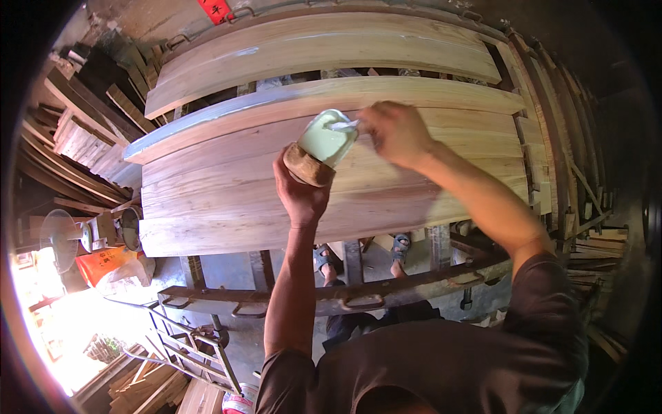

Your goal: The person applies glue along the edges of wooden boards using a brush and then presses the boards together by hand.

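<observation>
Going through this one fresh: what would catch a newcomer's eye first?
Near the centre, the pale open container in the left hand, with the right hand holding a blurred white tool at it. Just beyond lies a long plank, its left part coated whitish. At lower left, an orange-red object stands out.

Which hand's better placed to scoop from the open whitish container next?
Probably the right hand: it has a slim white tool at the whitish container; the left hand is busy holding the brown blocky piece at the container's lower end.
</observation>
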Available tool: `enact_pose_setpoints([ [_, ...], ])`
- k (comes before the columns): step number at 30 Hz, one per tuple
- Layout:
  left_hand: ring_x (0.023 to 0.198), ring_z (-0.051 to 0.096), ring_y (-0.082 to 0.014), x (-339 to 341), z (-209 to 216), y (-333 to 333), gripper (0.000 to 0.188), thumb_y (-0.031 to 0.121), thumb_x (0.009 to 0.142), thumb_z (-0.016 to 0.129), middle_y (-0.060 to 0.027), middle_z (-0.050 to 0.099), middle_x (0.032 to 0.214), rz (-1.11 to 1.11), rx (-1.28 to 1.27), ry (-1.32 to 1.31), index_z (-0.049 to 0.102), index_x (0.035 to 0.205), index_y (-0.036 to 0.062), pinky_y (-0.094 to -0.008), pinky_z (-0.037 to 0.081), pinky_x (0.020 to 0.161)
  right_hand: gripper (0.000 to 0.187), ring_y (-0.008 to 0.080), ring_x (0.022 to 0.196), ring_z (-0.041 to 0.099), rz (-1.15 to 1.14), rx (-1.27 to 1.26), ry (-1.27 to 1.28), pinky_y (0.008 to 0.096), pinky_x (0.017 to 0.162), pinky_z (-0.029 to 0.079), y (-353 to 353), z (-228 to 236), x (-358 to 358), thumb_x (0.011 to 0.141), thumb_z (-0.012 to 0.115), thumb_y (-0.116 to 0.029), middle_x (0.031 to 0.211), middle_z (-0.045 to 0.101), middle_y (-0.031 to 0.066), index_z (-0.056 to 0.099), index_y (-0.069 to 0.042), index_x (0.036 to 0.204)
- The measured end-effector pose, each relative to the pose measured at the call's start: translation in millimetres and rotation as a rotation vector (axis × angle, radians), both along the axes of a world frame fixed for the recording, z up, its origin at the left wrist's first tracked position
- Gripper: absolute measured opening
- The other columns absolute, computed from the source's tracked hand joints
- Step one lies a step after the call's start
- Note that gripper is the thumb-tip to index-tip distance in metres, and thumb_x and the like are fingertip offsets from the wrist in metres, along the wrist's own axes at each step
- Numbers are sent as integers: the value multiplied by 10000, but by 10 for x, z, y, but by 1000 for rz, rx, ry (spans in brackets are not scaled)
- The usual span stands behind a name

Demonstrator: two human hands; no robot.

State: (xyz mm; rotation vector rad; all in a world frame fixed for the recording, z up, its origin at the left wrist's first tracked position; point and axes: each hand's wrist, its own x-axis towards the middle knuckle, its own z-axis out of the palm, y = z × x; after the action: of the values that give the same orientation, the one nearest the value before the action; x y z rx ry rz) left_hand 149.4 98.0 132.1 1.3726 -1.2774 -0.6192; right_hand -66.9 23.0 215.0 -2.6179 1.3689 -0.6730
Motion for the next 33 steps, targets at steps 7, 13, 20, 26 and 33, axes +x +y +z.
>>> enact_pose_setpoints([
  [7, 1089, 614, -284, -1184, 114, -73, 805, 150, 614, 910, -121, 608, 1184, -77, 2, -7, 490, 1291, 32, -392, 497, 945, 111, 263, 576, 604, -177, 284, -447, 361, 560, 474, -21, -473, -1023, 872, 624, -46, 699, 688, 124, 732, -60, 896],
  [13, 1124, 591, -244, -1534, 250, -475, 853, 151, 608, 921, -119, 593, 1229, -175, 6, 30, 463, 1316, 18, -365, 483, 974, 164, 127, 463, 453, -478, 1153, -1192, 264, 426, 314, -325, -302, -1727, 965, 591, -91, 637, 600, 68, 696, 32, 941],
  [20, 1167, 566, -231, -1579, 345, -1014, 959, 111, 606, 922, -118, 566, 1274, -201, -29, -11, 387, 1396, 18, -355, 472, 1004, 109, 148, 558, 509, -517, 1157, -1477, 272, 446, 346, -776, -267, -2331, 976, 602, -122, 721, 592, 83, 626, -16, 985],
  [26, 1211, 537, -240, -1350, 170, -1255, 973, 84, 622, 915, -124, 536, 1310, -203, 64, 78, 351, 1413, 21, -350, 456, 1029, 118, 121, 557, 510, -623, 927, -1300, 258, 461, 349, -1089, -365, -2864, 979, 609, -119, 748, 621, 70, 653, -11, 998],
  [33, 1111, 586, -250, -1272, 140, -1228, 725, 97, 665, 906, -132, 609, 1219, -105, -50, -236, 522, 1267, -32, -369, 475, 971, 125, 93, 600, 504, -779, 632, -997, 246, 523, 372, -1135, -737, -3711, 939, 626, -59, 728, 615, 21, 720, 10, 985],
])
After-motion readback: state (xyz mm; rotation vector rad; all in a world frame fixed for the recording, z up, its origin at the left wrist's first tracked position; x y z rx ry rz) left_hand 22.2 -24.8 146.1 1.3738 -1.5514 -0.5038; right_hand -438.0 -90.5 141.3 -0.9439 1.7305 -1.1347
